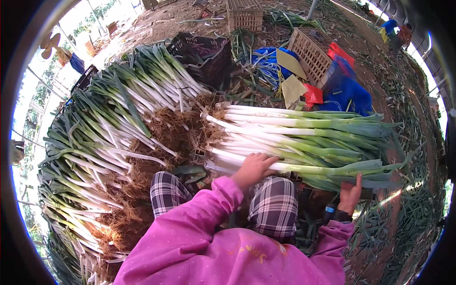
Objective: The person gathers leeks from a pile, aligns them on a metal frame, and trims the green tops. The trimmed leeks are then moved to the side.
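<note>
A stack of leeks (304, 130) lies crosswise before me, white root ends to the left and green leaves to the right. My left hand (256, 168) is closed over the white shank of the nearest leek (299, 168), thumb pointing right. Farther right, my right hand (350, 194) holds the same leek's green leaves from the near side; some of its fingers are hidden. The stack rests on a low support that the leeks mostly cover.
More leeks (104, 137) form a broad curved pile at left, roots (156, 126) inward. Beyond stand a dark crate (202, 59), tan crates (311, 57) and blue plastic sheeting (349, 95). Cut leaves (394, 237) litter the ground at right. Another person (403, 35) is far off.
</note>
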Motion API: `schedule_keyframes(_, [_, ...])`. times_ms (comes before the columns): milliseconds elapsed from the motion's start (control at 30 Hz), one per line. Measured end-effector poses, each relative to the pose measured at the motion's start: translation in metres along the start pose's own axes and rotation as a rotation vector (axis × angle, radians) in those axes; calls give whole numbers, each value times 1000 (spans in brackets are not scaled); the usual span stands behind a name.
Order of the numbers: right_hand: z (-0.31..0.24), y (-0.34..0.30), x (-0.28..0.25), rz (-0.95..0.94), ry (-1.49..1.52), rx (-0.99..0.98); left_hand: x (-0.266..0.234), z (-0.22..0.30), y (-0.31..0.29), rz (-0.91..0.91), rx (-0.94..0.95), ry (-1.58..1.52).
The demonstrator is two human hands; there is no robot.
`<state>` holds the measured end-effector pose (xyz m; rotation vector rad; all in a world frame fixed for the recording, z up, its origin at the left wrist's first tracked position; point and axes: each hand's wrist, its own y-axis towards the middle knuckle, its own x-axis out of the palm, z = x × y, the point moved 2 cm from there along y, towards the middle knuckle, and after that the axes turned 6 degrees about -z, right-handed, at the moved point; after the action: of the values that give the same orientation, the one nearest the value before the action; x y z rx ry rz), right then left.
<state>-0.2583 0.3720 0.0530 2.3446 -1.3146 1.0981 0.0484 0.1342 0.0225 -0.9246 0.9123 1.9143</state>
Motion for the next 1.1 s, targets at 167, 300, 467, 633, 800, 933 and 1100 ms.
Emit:
schedule_keyframes(167, [-22,4,18,173,1,-7,-28,18,20,32,81,-34])
schedule_keyframes(300, [-91,43,9,94,-72,-142,-19,24,21,-45,81,-96])
schedule_keyframes(467, [-68,34,33,69,-127,-163,-4,-30,-15,47,-129,105])
schedule_keyframes(633, [-26,10,-19,27,-58,-2,-7,-59,-26,85,-48,181])
schedule_keyframes(800, [19,-1,-59,138,-70,102,-14,-90,-38,-51,-96,178])
schedule_keyframes(933, [24,-18,-30,348,-649,126,-17,-82,-46,-83,-143,190])
schedule_keyframes(1100, [23,-27,-19,401,-800,147,1,-84,-61,-82,-69,267])
